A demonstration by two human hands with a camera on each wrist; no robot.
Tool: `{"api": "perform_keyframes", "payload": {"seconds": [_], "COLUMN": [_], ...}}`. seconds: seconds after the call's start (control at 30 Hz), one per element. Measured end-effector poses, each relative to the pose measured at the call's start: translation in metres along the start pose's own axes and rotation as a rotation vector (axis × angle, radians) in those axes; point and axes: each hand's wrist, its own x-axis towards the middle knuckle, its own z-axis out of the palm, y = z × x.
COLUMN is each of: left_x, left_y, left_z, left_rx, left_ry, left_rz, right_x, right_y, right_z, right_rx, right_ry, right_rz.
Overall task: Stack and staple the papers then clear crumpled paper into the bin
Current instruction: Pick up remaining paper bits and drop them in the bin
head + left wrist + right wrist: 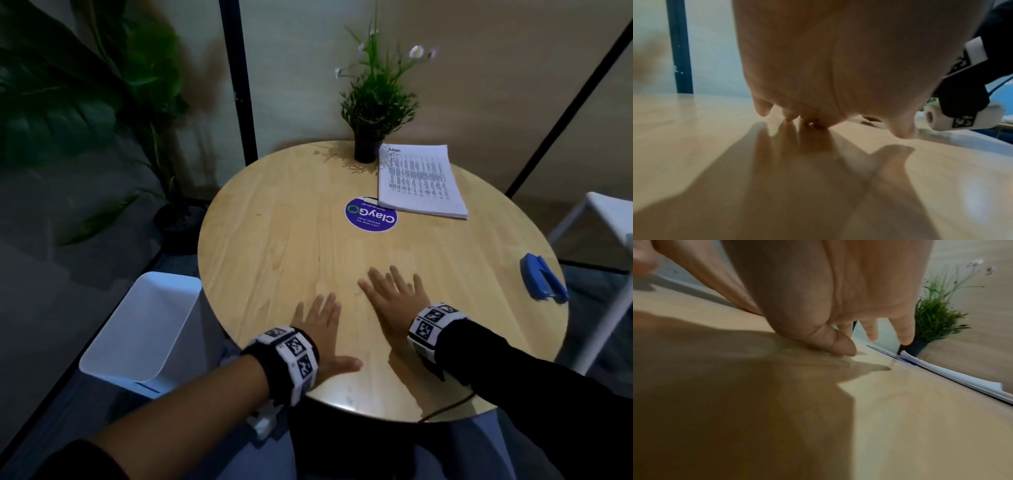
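Observation:
A stack of printed white papers [420, 181] lies squared up at the far right of the round wooden table [281, 219], its edge also showing in the right wrist view as the papers [953, 371]. A blue stapler [543, 282] sits at the table's right edge. A white bin [144, 329] stands on the floor to the left. My left hand [325, 329] lies flat on the near table with fingers straight, holding nothing. My right hand [394, 294] rests flat beside it, fingers spread. No crumpled paper is in view.
A small potted plant [371, 113] stands behind the papers. A round blue sticker [371, 215] marks the table's middle. A large leafy plant [68, 102] is on the floor at left, a white chair [603, 219] at right.

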Motion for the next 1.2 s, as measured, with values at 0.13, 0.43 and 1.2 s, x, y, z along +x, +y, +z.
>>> {"api": "perform_keyframes", "payload": {"seconds": [0.13,0.43,1.2], "left_x": [0.004,0.009,-0.025], "left_y": [0.013,-0.007,-0.057], "left_z": [-0.003,-0.013,0.011], "left_rx": [-0.016,-0.077,-0.108], "left_ry": [-0.039,-0.014,0.068], "left_rz": [-0.008,-0.071,-0.262], "right_x": [0.001,0.001,-0.019], "right_y": [-0.013,-0.006,-0.03], "right_z": [-0.004,-0.002,-0.004], "right_rx": [0.017,0.037,0.103], "right_ry": [-0.039,-0.067,-0.094], "right_rz": [-0.042,-0.004,0.004]}}
